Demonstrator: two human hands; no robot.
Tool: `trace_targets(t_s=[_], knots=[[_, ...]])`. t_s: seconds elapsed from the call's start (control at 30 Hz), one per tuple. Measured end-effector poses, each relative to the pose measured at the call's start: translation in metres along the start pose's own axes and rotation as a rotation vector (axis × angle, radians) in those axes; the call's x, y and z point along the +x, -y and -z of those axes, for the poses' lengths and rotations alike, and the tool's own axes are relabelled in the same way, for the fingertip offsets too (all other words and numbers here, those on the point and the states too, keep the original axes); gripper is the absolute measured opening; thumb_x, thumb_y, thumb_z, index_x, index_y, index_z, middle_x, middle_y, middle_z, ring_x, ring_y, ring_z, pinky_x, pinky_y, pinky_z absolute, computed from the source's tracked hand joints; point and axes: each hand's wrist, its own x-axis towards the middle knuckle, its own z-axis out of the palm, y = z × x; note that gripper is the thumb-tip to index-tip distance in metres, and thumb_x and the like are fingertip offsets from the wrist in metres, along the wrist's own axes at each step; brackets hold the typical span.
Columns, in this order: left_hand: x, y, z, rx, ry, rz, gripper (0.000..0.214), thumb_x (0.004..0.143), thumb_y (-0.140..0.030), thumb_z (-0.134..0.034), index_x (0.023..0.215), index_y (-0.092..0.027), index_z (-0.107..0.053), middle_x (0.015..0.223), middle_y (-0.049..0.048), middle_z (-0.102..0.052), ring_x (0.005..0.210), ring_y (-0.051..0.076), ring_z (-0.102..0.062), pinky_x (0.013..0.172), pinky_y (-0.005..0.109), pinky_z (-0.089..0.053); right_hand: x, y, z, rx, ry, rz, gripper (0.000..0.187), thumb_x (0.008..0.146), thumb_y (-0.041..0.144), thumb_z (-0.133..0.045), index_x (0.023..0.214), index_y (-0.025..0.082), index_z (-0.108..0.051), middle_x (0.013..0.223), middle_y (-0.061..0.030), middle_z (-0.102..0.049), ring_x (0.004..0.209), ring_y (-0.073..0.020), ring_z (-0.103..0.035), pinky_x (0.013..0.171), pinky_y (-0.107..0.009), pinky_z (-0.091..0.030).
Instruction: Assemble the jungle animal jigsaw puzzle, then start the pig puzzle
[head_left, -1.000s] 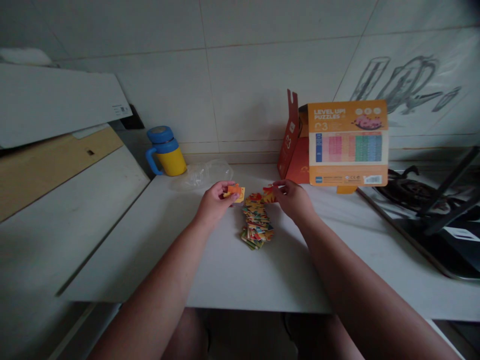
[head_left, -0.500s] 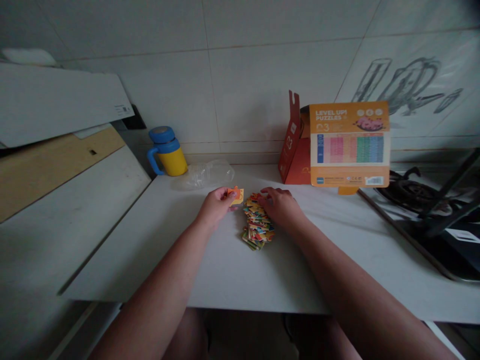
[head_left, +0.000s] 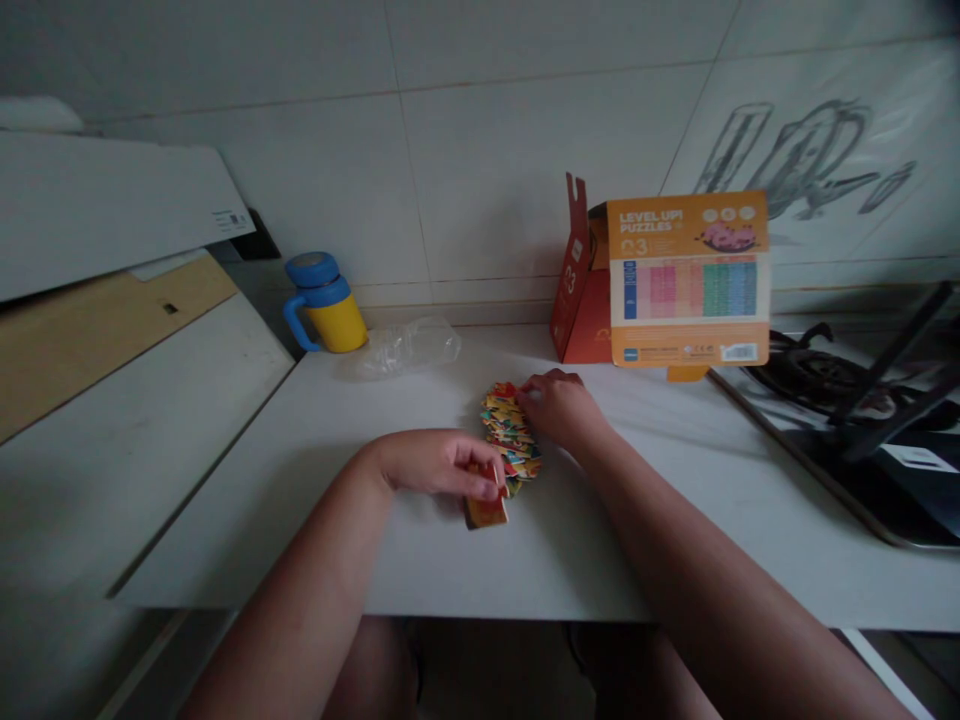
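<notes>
My left hand [head_left: 465,470] pinches an orange-brown puzzle piece [head_left: 486,511] between thumb and fingers, held near the front left of a heap of pieces. That heap of colourful puzzle pieces [head_left: 510,430] lies as a long overlapping row on the white worktop, leading away from me. My right hand [head_left: 556,402] rests at the far right end of the row, its fingers curled against the red and yellow pieces there. Part of the near end of the row is hidden behind my left fingers.
An open orange puzzle box [head_left: 690,280] stands at the back right. A blue and yellow mug [head_left: 330,305] and a crumpled clear plastic bag [head_left: 412,348] are at the back left. A gas stove [head_left: 847,420] sits at the right of the worktop [head_left: 300,520].
My left hand has come toward me with a piece, from beyond the row's left side to its near end. My right hand stays at the far end, its fingers curled closer.
</notes>
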Motion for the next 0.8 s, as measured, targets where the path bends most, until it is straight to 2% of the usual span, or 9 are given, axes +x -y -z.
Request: trace_targets(t_s=[0.07, 0.13, 0.27, 0.37, 0.43, 0.5, 0.6, 0.73, 0.8], knots=[[0.002, 0.000, -0.009, 0.067, 0.147, 0.033, 0.039, 0.082, -0.062, -0.085, 0.090, -0.024, -0.078, 0.101, 0.0087, -0.081, 0.095, 0.025, -0.076, 0.082, 0.034, -0.061, 0.002, -0.002, 0.002, 0.038, 0.006, 0.025, 0.026, 0.099, 0.043, -0.065, 0.101, 0.022, -0.080, 0.111, -0.0144, -0.076, 0.107, -0.0269, -0.067, 0.098, -0.036, -0.049], [0.008, 0.002, -0.015, 0.052, 0.169, 0.026, 0.041, 0.083, -0.065, -0.083, 0.091, -0.025, -0.078, 0.110, 0.0101, -0.082, 0.103, 0.026, -0.077, 0.087, 0.036, -0.061, 0.003, -0.002, 0.003, 0.110, 0.028, 0.086, 0.021, 0.098, 0.038, -0.065, 0.103, 0.022, -0.078, 0.112, -0.0122, -0.077, 0.106, -0.0250, -0.068, 0.097, -0.034, -0.049], [0.013, 0.006, -0.014, 0.020, 0.064, -0.070, 0.039, 0.084, -0.062, -0.084, 0.093, -0.024, -0.079, 0.133, 0.0138, -0.076, 0.123, 0.030, -0.072, 0.097, 0.041, -0.059, 0.003, 0.002, 0.005, 0.179, 0.074, 0.195, 0.020, 0.100, 0.023, -0.061, 0.115, 0.025, -0.075, 0.111, -0.0052, -0.080, 0.103, -0.0203, -0.071, 0.094, -0.029, -0.048], [0.012, 0.006, -0.010, 0.069, -0.015, -0.111, 0.035, 0.085, -0.058, -0.084, 0.093, -0.024, -0.080, 0.141, 0.0154, -0.072, 0.130, 0.031, -0.068, 0.099, 0.042, -0.058, 0.003, 0.003, 0.008, 0.221, 0.091, 0.210, 0.021, 0.102, 0.024, -0.059, 0.116, 0.026, -0.075, 0.113, -0.0036, -0.081, 0.103, -0.0200, -0.072, 0.092, -0.029, -0.047], [0.011, 0.007, -0.007, 0.098, -0.070, -0.109, 0.033, 0.087, -0.057, -0.082, 0.093, -0.025, -0.080, 0.138, 0.0141, -0.073, 0.132, 0.030, -0.067, 0.102, 0.041, -0.056, 0.004, 0.001, 0.009, 0.255, 0.092, 0.178, 0.017, 0.102, 0.028, -0.063, 0.112, 0.025, -0.076, 0.111, -0.0043, -0.081, 0.100, -0.0202, -0.073, 0.089, -0.029, -0.048], [0.013, 0.010, -0.003, 0.096, -0.160, -0.103, 0.033, 0.087, -0.057, -0.082, 0.094, -0.025, -0.079, 0.122, 0.0115, -0.079, 0.120, 0.027, -0.071, 0.100, 0.039, -0.055, 0.005, -0.001, 0.010, 0.274, 0.088, 0.137, 0.015, 0.101, 0.031, -0.066, 0.108, 0.024, -0.077, 0.106, -0.0042, -0.082, 0.093, -0.0197, -0.073, 0.083, -0.028, -0.048], [0.017, 0.016, 0.004, 0.053, -0.336, -0.113, 0.034, 0.084, -0.056, -0.083, 0.093, -0.024, -0.077, 0.097, 0.0066, -0.079, 0.091, 0.021, -0.073, 0.087, 0.032, -0.056, 0.007, -0.006, 0.009, 0.292, 0.065, 0.084, 0.014, 0.100, 0.033, -0.067, 0.107, 0.024, -0.076, 0.102, -0.0034, -0.082, 0.087, -0.0183, -0.073, 0.077, -0.027, -0.047], [0.025, 0.028, 0.020, 0.003, -0.598, -0.121, 0.036, 0.083, -0.055, -0.083, 0.092, -0.021, -0.074, 0.085, 0.0042, -0.076, 0.074, 0.017, -0.068, 0.069, 0.026, -0.051, 0.008, -0.010, 0.006, 0.293, 0.019, 0.016, 0.019, 0.097, 0.038, -0.071, 0.109, 0.023, -0.074, 0.101, -0.0044, -0.081, 0.084, -0.0186, -0.071, 0.073, -0.027, -0.046], [0.028, 0.033, 0.030, 0.053, -0.763, -0.131, 0.035, 0.083, -0.053, -0.081, 0.089, -0.020, -0.073, 0.079, 0.0031, -0.074, 0.070, 0.017, -0.065, 0.065, 0.025, -0.048, 0.008, -0.012, 0.006, 0.274, 0.006, 0.008, 0.023, 0.095, 0.039, -0.073, 0.111, 0.022, -0.074, 0.101, -0.0055, -0.081, 0.084, -0.0193, -0.071, 0.072, -0.028, -0.046]])
